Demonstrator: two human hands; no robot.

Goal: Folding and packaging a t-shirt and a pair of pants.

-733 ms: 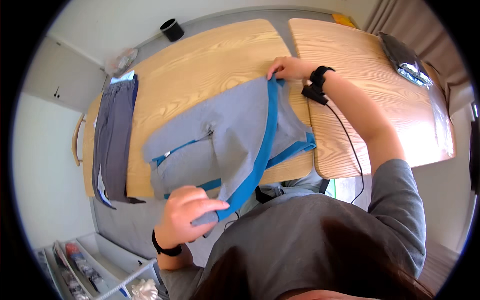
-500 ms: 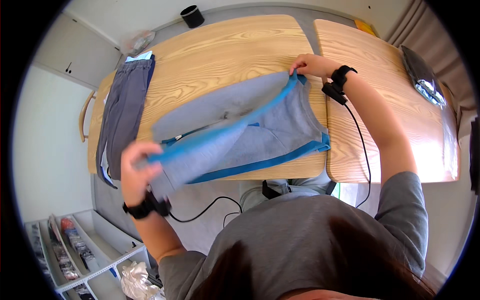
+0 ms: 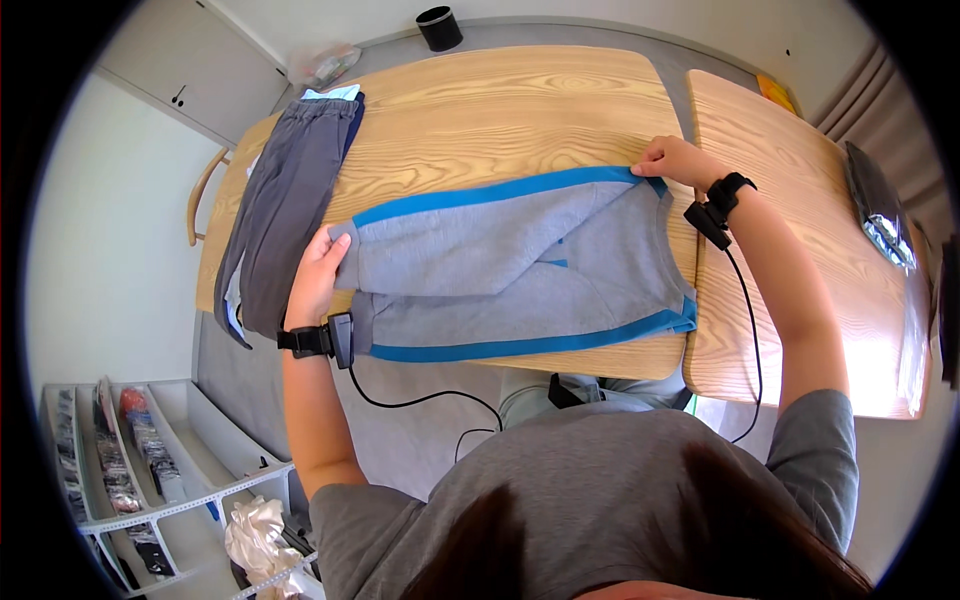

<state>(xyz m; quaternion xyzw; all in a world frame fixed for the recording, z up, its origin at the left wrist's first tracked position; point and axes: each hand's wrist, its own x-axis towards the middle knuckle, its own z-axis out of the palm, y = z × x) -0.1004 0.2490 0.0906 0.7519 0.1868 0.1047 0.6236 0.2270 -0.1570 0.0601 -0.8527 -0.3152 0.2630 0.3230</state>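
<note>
A grey sweatshirt [image 3: 480, 245] with blue side bands lies lengthwise across the wooden table, its curved ribbed edge toward the right. My left hand [image 3: 318, 268] grips a grey ribbed end at the left, thumb on top and fingers underneath. At the far right corner, my right hand [image 3: 672, 160] pinches the blue band between thumb and fingertips. The far blue band runs fairly straight between both hands. The upper layer lies over part of the lower one, and the near blue band follows the table's front edge.
Folded dark grey trousers [image 3: 290, 190] lie at the table's left, over other clothes. A second table [image 3: 790, 220] stands right, across a narrow gap, with a dark plastic-wrapped package [image 3: 875, 200]. Cables trail from both wrists. A divided storage rack [image 3: 190, 500] stands lower left.
My left hand has moved away from me, bringing its end of the sweatshirt with it. The lifted, slanting blue band now lies along the far side. My right hand keeps its corner.
</note>
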